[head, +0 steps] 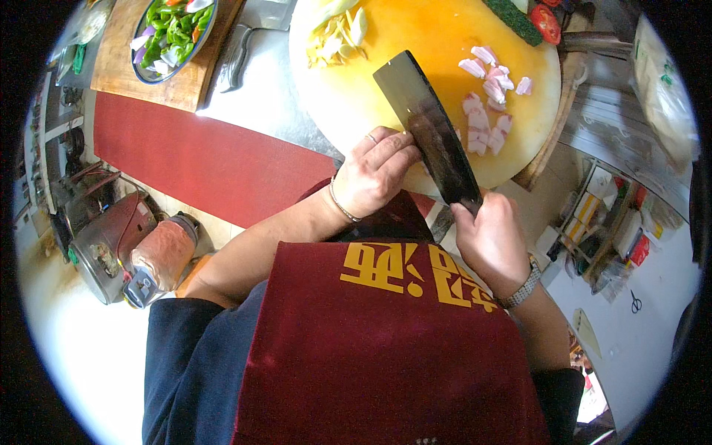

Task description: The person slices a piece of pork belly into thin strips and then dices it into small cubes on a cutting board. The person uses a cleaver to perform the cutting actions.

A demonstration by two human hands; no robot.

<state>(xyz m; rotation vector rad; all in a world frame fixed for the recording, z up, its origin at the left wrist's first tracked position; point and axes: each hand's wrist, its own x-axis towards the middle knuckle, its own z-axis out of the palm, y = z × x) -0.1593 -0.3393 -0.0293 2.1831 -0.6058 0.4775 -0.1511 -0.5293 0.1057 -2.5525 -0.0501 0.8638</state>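
Observation:
My right hand point(492, 239) grips the handle of a broad, dark-bladed cleaver point(425, 117). Its blade slants up and left over a round, yellow-stained cutting board point(406, 28). Close against the blade's left side is my left hand point(378, 172), fingers bent and fingertips at the steel. Anything beneath those fingertips is hidden. To the right of the blade lie several cut pieces of pale pink, fatty meat point(478, 128), with more meat chunks point(492, 78) farther up. Yellowish sliced vegetable strips point(336, 44) are heaped at the board's upper left.
A cucumber piece point(514, 22) and a cut tomato point(545, 25) lie at the board's upper right. Left, a bowl point(207, 41) of cut peppers and onion stands on a wooden board point(117, 61), beside a grey-handled knife point(236, 58). A red mat point(211, 156) lies below.

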